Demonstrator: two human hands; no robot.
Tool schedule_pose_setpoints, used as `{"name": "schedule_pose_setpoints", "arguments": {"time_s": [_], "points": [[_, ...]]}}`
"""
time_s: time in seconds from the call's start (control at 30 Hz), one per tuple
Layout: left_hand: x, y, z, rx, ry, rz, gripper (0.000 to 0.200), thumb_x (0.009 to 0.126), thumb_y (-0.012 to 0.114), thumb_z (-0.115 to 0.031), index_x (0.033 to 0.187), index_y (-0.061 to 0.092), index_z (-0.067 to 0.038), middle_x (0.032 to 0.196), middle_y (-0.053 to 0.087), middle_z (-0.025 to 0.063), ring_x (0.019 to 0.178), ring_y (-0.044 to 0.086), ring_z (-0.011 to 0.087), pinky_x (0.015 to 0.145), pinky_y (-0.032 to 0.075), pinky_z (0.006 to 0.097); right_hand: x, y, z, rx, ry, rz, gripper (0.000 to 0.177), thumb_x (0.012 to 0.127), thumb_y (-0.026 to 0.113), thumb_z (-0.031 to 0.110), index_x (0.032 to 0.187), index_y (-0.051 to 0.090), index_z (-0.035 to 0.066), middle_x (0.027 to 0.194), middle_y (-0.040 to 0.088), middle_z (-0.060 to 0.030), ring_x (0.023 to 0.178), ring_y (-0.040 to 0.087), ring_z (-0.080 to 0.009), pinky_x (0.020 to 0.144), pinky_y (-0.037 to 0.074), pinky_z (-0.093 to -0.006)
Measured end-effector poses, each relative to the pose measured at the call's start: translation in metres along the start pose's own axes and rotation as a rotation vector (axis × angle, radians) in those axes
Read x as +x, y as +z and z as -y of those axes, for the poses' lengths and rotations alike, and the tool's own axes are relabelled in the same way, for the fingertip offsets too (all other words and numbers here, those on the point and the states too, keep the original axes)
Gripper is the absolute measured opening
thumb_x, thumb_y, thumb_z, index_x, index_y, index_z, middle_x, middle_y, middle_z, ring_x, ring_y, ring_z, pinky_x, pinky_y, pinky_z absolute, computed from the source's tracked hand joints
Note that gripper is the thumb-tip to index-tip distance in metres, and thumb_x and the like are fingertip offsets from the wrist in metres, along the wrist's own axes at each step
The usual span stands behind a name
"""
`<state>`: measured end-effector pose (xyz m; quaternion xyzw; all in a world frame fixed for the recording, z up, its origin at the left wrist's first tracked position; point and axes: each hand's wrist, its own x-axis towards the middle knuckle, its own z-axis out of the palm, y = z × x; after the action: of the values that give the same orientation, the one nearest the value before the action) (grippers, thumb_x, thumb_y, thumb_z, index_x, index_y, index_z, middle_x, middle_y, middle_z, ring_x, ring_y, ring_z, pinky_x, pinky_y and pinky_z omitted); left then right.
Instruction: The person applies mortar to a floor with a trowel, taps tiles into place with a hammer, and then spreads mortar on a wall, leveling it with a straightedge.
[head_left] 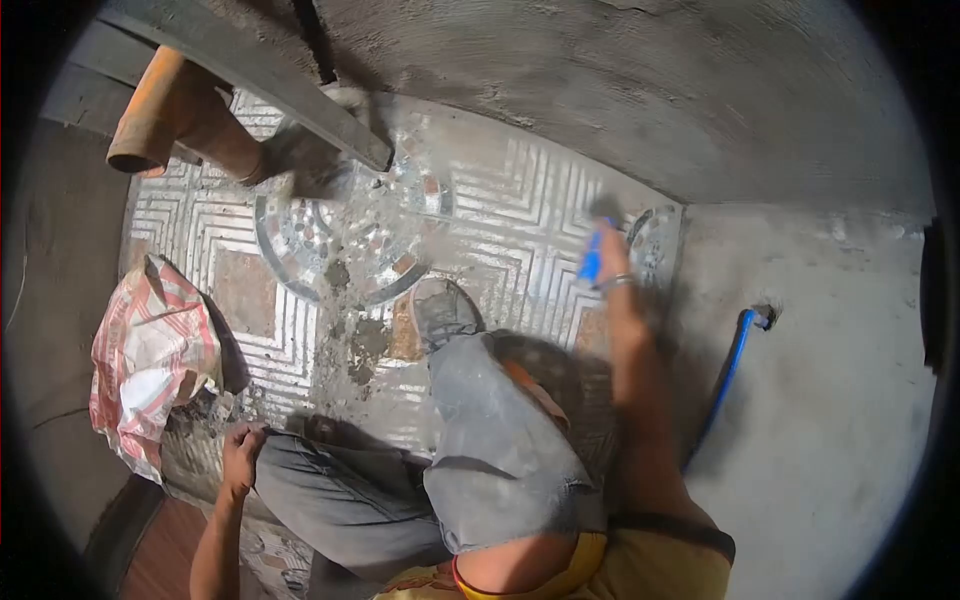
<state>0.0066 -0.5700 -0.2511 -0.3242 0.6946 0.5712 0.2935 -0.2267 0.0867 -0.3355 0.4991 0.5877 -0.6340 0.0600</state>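
My right hand [613, 258], at the end of an outstretched arm, is closed around a small blue object [592, 256] just over the patterned tile floor [490, 250]. Motion blurs it, so I cannot make out its kind. My left hand [242, 448] rests at my bent knee, holding nothing that I can see, its fingers lying loosely against the grey trousers [335, 490]. Close to that hand lies a crumpled red-and-white woven sack [150, 350]. Dirt and mortar crumbs [365, 345] are scattered over the tiles between my hands.
An orange pipe elbow [165, 115] rises at the upper left beside a long grey bar [270, 75] slanting down to the floor. Rough cement walls [620, 90] border the tiles. A blue hose [728, 380] comes out of the right wall.
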Motion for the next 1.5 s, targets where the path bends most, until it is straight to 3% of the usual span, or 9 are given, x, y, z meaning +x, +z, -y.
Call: {"name": "schedule_pose_setpoints", "arguments": {"time_s": [0.23, 0.3, 0.43, 0.53, 0.67, 0.83, 0.9, 1.2, 1.5], "points": [[0.016, -0.007, 0.029, 0.112, 0.040, -0.054, 0.027, 0.084, 0.053, -0.018, 0.091, 0.065, 0.004, 0.081, 0.064, 0.0018, 0.074, 0.054, 0.0105, 0.068, 0.043, 0.0237, -0.001, 0.068, -0.025, -0.290, -0.100, 0.134, 0.017, 0.088, 0.055, 0.026, 0.088, 0.051, 0.010, 0.065, 0.048, -0.0055, 0.057, 0.054, -0.0209, 0.049, 0.047, -0.0361], [0.025, -0.005, 0.032, 0.111, 0.036, -0.045, 0.028, 0.084, 0.053, -0.019, 0.093, 0.066, 0.004, 0.081, 0.064, 0.0029, 0.075, 0.055, 0.0108, 0.069, 0.043, 0.0242, -0.032, 0.136, -0.059, -1.171, -0.430, 0.286, 0.038, 0.088, 0.052, 0.041, 0.094, 0.056, 0.004, 0.076, 0.062, -0.0160, 0.066, 0.062, -0.0294, 0.058, 0.048, -0.0431], [0.011, 0.008, -0.006, 0.239, 0.027, -0.020, 0.027, 0.083, 0.054, -0.019, 0.091, 0.067, 0.003, 0.078, 0.064, 0.0040, 0.074, 0.055, 0.0104, 0.069, 0.043, 0.0242, -0.149, 0.184, -0.049, -0.919, -0.272, 0.629, 0.053, 0.084, 0.054, 0.046, 0.099, 0.055, -0.005, 0.069, 0.064, -0.0179, 0.053, 0.064, -0.0323, 0.065, 0.051, -0.0435], [-0.004, 0.008, -0.004, 0.182, 0.051, -0.093, 0.025, 0.085, 0.054, -0.019, 0.083, 0.066, 0.003, 0.068, 0.054, -0.0032, 0.061, 0.045, 0.0058, 0.056, 0.035, 0.0214, -0.111, 0.151, -0.035, -0.973, -0.297, 0.268, 0.047, 0.085, 0.054, 0.042, 0.093, 0.057, -0.005, 0.084, 0.063, -0.0286, 0.087, 0.063, -0.0416, 0.075, 0.049, -0.0486], [-0.014, 0.005, 0.008, 0.172, 0.067, -0.101, 0.024, 0.083, 0.053, -0.017, 0.085, 0.066, 0.004, 0.067, 0.053, -0.0035, 0.059, 0.044, 0.0054, 0.053, 0.034, 0.0217, -0.028, 0.131, -0.101, -1.092, -0.583, 0.120, 0.045, 0.086, 0.053, 0.039, 0.092, 0.057, -0.005, 0.084, 0.063, -0.0285, 0.087, 0.062, -0.0425, 0.075, 0.048, -0.0495], [0.001, 0.007, -0.017, 0.489, 0.143, -0.009, 0.036, 0.085, 0.049, -0.029, 0.096, 0.066, 0.001, 0.083, 0.065, 0.0119, 0.078, 0.059, 0.0215, 0.073, 0.045, 0.0321, -0.126, 0.168, -0.085, -1.180, -0.487, 0.563, 0.043, 0.086, 0.055, 0.037, 0.095, 0.051, -0.004, 0.069, 0.063, -0.0209, 0.060, 0.065, -0.0316, 0.062, 0.051, -0.0426], [0.005, 0.004, -0.025, 0.560, 0.152, 0.072, 0.040, 0.085, 0.047, -0.033, 0.099, 0.066, -0.001, 0.091, 0.066, 0.0171, 0.086, 0.061, 0.0281, 0.080, 0.045, 0.0357, -0.171, 0.165, -0.046, -1.129, -0.322, 0.645, 0.051, 0.085, 0.055, 0.041, 0.104, 0.051, -0.007, 0.074, 0.064, -0.0239, 0.074, 0.065, -0.0399, 0.076, 0.049, -0.0492], [0.059, -0.017, 0.014, 1.091, 0.501, 0.407, 0.036, 0.088, 0.042, -0.024, 0.105, 0.065, -0.003, 0.106, 0.062, 0.0254, 0.099, 0.059, 0.0410, 0.089, 0.045, 0.0442, -0.282, 0.097, 0.138, -1.682, -1.132, 0.604, 0.040, 0.081, 0.066, 0.038, 0.092, 0.057, 0.001, 0.077, 0.060, -0.0181, 0.066, 0.056, -0.0315, 0.065, 0.046, -0.0384], [0.006, 0.026, -0.054, 0.946, 0.231, 0.034, 0.037, 0.076, 0.049, -0.025, 0.089, 0.066, 0.005, 0.096, 0.064, 0.0275, 0.093, 0.061, 0.0421, 0.084, 0.047, 0.0451, -0.213, 0.188, 0.112, -2.002, -1.254, 0.966, 0.041, 0.087, 0.058, 0.040, 0.095, 0.055, 0.000, 0.085, 0.062, -0.0244, 0.081, 0.059, -0.0416, 0.072, 0.045, -0.0450]]}}
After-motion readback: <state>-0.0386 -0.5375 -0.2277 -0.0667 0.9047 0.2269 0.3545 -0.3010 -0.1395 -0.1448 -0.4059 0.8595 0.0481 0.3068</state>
